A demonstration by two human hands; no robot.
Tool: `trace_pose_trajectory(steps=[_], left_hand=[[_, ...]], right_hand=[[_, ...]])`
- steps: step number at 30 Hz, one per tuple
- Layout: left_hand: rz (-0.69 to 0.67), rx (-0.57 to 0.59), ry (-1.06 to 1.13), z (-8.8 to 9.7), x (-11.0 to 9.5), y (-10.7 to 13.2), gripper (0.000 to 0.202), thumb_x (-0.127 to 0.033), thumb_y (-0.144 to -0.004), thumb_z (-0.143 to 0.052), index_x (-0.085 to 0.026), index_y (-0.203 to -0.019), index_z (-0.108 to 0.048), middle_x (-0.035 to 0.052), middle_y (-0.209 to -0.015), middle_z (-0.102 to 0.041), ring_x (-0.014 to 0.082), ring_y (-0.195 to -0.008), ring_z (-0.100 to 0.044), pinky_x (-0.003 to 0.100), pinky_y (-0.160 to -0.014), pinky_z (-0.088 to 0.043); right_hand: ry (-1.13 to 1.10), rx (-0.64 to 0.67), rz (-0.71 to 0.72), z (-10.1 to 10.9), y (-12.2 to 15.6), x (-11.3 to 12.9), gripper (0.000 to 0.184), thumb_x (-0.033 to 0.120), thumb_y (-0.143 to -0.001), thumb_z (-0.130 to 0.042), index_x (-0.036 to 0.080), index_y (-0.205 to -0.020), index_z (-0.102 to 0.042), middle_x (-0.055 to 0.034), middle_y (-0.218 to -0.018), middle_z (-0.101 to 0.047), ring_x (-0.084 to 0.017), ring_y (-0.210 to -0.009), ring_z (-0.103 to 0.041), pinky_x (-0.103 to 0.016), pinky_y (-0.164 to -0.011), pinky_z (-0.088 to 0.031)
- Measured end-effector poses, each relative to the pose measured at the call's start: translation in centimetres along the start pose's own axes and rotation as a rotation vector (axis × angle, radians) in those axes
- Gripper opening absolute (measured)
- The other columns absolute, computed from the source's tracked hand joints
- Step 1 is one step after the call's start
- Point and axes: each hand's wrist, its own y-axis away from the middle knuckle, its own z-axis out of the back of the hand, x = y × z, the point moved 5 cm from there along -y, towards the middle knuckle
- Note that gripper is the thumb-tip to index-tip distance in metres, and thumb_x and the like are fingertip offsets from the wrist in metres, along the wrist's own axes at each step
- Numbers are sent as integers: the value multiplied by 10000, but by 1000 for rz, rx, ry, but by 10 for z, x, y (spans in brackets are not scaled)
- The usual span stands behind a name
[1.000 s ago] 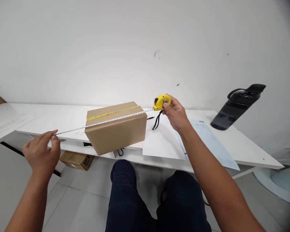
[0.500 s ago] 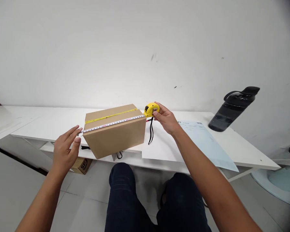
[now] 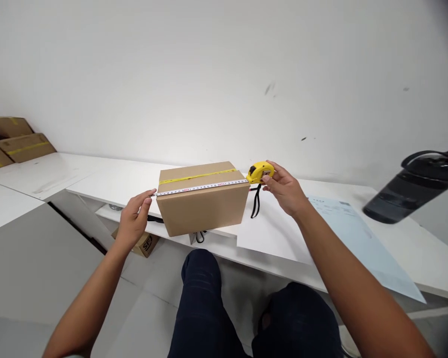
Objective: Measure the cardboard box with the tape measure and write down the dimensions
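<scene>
A closed cardboard box (image 3: 205, 213) with a strip of yellow tape along its top sits on the white desk, jutting past the front edge. Across the top, near its front edge, lies the pulled-out blade of a yellow tape measure (image 3: 260, 172). My right hand (image 3: 285, 190) grips the tape measure's case at the box's right end, the thumb on its face and a black wrist strap dangling below. At the left end, my left hand (image 3: 133, 219) pinches the tip of the blade between thumb and fingers, just beyond the box's corner.
To the right, a dark water bottle (image 3: 410, 186) and a pale blue plastic sheet or bag (image 3: 358, 233) are on the desk (image 3: 108, 171). Several cardboard boxes (image 3: 26, 144) are stacked at the far left. Another carton (image 3: 146, 244) stands below the desk, left of my knees.
My view has turned left, so everything shows farther right and the stacked boxes come into sight. The left thumb and fingers have closed on the blade's tip. The right hand keeps its hold.
</scene>
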Motion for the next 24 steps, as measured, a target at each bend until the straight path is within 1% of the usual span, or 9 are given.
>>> trace_pose_trajectory(steps=[2,5,11,14,16,19,21,24], left_hand=[[27,-8,25,0,2,-1,411,-529,-992,-471,-259,-1186,-712,47,-1215,-730,216,-1174,-647,398,-1050,-500],[88,-6,83,0,5,-4,419,-553,-977,-484,-256,-1167,-708,49,-1202,-726,220,-1167,-646,392,-1045,-500],[167,30,296,-4,8,-7,406,-577,-934,-559,-254,-1133,-702,65,-1268,-691,246,-1242,-607,416,-1073,-491],[212,40,382,-8,7,-7,420,-579,-939,-556,-241,-1152,-686,87,-1310,-678,254,-1260,-601,438,-1068,-502],[204,19,391,-10,3,-8,417,-563,-962,-529,-234,-1180,-663,96,-1334,-669,247,-1264,-603,448,-1080,-493],[153,-11,373,-11,-6,-10,405,-538,-989,-489,-226,-1207,-628,105,-1331,-671,235,-1275,-601,453,-1093,-481],[139,13,344,-13,-10,-12,397,-537,-984,-499,-222,-1182,-638,104,-1340,-667,234,-1294,-591,456,-1122,-461],[142,64,307,-15,-10,-12,385,-542,-969,-518,-229,-1135,-668,94,-1403,-629,244,-1359,-543,467,-1173,-415]], right_hand=[[12,-12,-7,1,2,-1,690,538,-718,-842,375,-1351,-621,-22,-1235,-715,-229,-1087,-653,-315,-774,-552],[31,-31,-7,2,3,-1,697,550,-714,-839,374,-1352,-619,-25,-1214,-721,-240,-1099,-653,-327,-781,-559],[29,-34,0,3,2,-2,693,552,-703,-846,373,-1337,-629,-21,-1189,-730,-234,-1042,-670,-337,-773,-557],[30,-35,1,3,2,-1,683,549,-706,-847,368,-1330,-633,-22,-1186,-732,-230,-1040,-668,-331,-769,-554],[36,-31,5,2,2,-1,682,551,-709,-844,364,-1330,-633,-24,-1173,-737,-228,-1022,-673,-332,-763,-554],[53,-31,14,3,2,-1,680,560,-715,-837,357,-1331,-632,-29,-1138,-747,-229,-972,-685,-343,-743,-558],[68,-32,21,3,3,-1,679,566,-721,-829,357,-1334,-628,-34,-1151,-747,-237,-974,-691,-351,-736,-565],[99,-30,37,2,3,2,680,582,-730,-815,358,-1342,-621,-41,-1196,-736,-257,-1024,-693,-368,-743,-579]])
